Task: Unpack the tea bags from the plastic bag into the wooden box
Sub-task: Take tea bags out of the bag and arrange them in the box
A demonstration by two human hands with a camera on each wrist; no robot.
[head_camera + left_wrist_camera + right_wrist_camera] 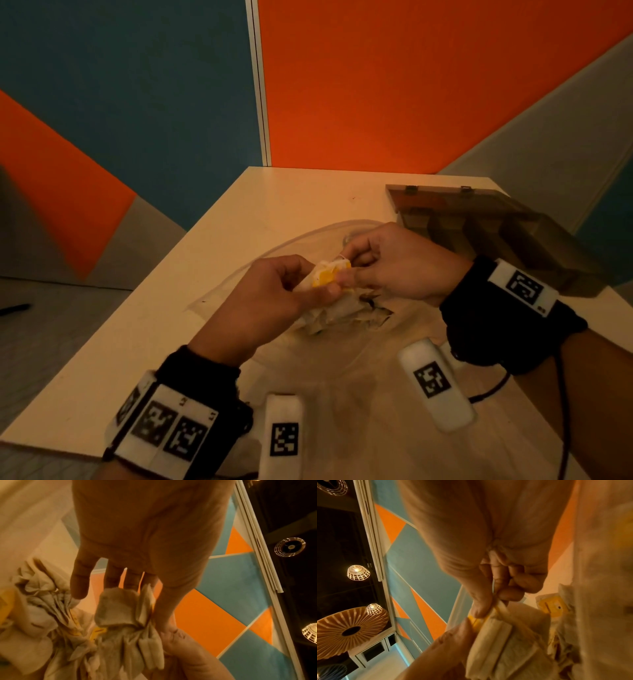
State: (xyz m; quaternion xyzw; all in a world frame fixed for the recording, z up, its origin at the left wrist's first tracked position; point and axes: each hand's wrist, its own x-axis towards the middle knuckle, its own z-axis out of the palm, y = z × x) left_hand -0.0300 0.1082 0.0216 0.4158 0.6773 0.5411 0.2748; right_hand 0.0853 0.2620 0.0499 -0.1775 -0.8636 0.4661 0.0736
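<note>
A crumpled bunch of tea bags with yellow tags is held between both hands over the table's middle. My left hand grips the bunch from the left, thumb along its side. My right hand pinches a yellow tag and the paper top of one tea bag between thumb and forefinger. The clear plastic bag lies flat on the table under the hands. The wooden box stands at the back right, open, its dividers visible. More tea bags hang crumpled below the left hand.
The cream table ends in an edge running along the left and at the back against orange and blue wall panels. White marker blocks hang at both wrists, and a black cable trails from the right wristband.
</note>
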